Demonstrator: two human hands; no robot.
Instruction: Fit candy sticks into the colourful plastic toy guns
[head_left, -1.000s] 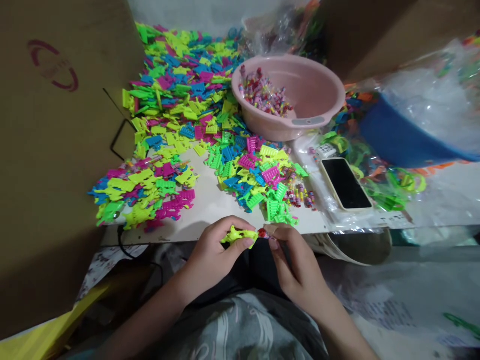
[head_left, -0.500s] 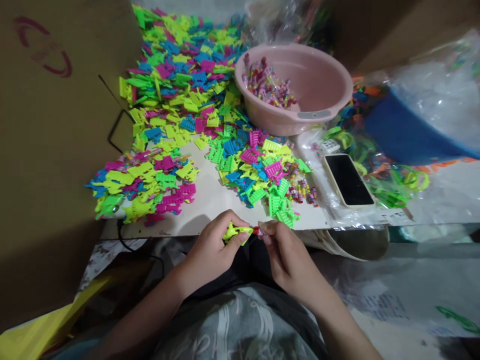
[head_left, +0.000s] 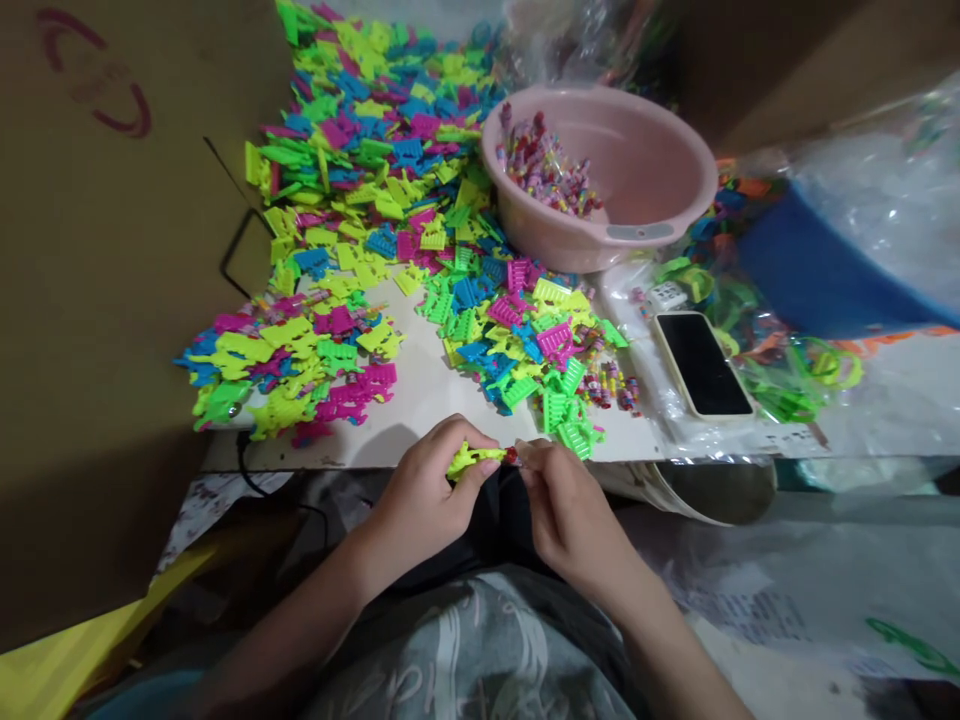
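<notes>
My left hand [head_left: 435,480] pinches a yellow plastic piece [head_left: 469,460] just off the table's front edge. My right hand [head_left: 559,490] is closed on a small red-tipped piece [head_left: 511,455], which meets the right end of the yellow one; most of it is hidden by the fingers. Beyond my hands lies a loose heap of yellow, green, pink and blue plastic pieces [head_left: 517,340]. A smaller pile [head_left: 292,360] is on the left. Small patterned pieces [head_left: 607,385] lie at the near right of the heap.
A pink basin [head_left: 645,170] holds many small patterned pieces. A phone [head_left: 705,365] rests on clear plastic bags at the right, near a blue container [head_left: 817,270]. A large cardboard box [head_left: 127,300] walls off the left side. Below the table edge is a bucket [head_left: 720,490].
The view has shifted slightly. My right fingers have closed in nearer to the yellow piece, and less of the small patterned piece shows between my hands.
</notes>
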